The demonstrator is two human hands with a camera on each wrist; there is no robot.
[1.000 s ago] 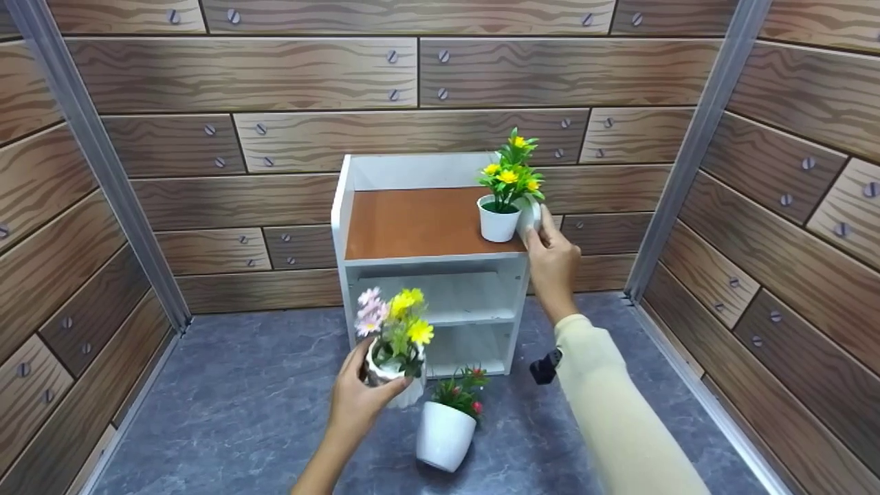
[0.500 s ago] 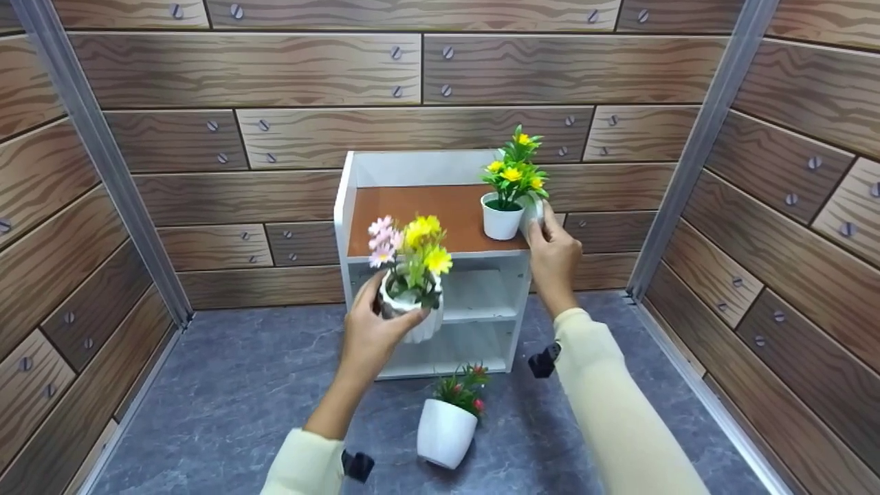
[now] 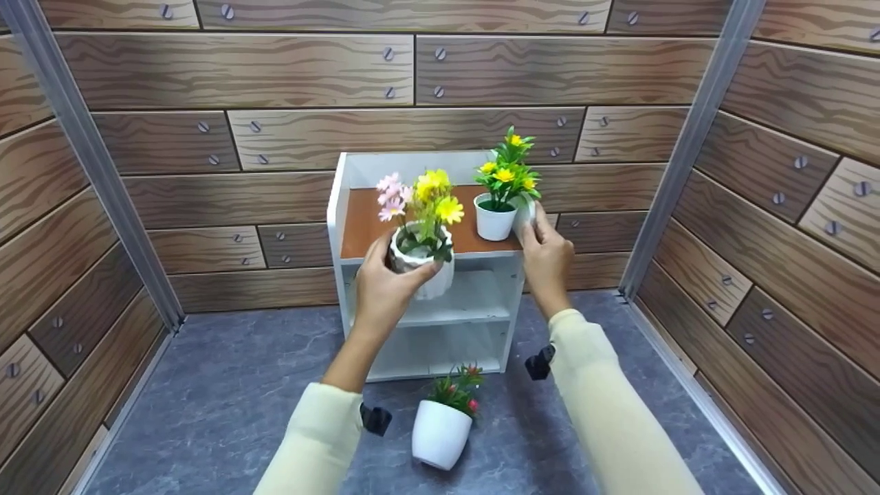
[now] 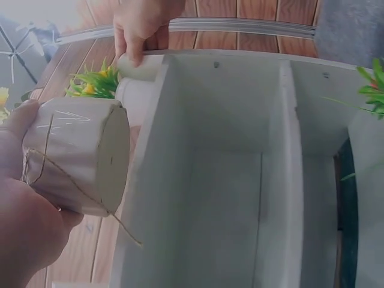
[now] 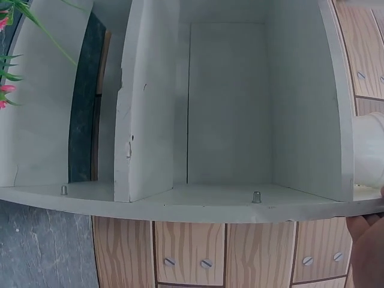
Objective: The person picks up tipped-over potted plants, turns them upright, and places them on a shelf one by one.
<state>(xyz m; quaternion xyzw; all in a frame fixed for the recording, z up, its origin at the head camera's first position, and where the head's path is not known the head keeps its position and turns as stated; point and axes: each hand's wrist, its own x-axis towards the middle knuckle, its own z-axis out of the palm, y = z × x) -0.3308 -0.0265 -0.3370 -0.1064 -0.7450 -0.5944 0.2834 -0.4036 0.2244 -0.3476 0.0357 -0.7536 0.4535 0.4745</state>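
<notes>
The left hand [image 3: 385, 289] wraps the fluted white flowerpot [image 3: 434, 276], thumb on one side and fingers on the other, a fairly wide grip just below the rim. The pot is in the air by the front edge of the brown-topped shelf unit [image 3: 368, 223], its pink and yellow flowers [image 3: 421, 198] upright. It looks stiff and perhaps ceramic, so likely light to moderate, smooth and breakable if knocked; the ridges should help against slipping. The body is the place to hold, since the blooms look soft and could bend or pull out, and the loose twine [image 4: 75, 182] would give no firm purchase. The right hand [image 3: 550, 261] pinches the unit's side panel [image 3: 524, 212], a narrow hold beside the smooth white pot of yellow flowers [image 3: 495, 223]
</notes>
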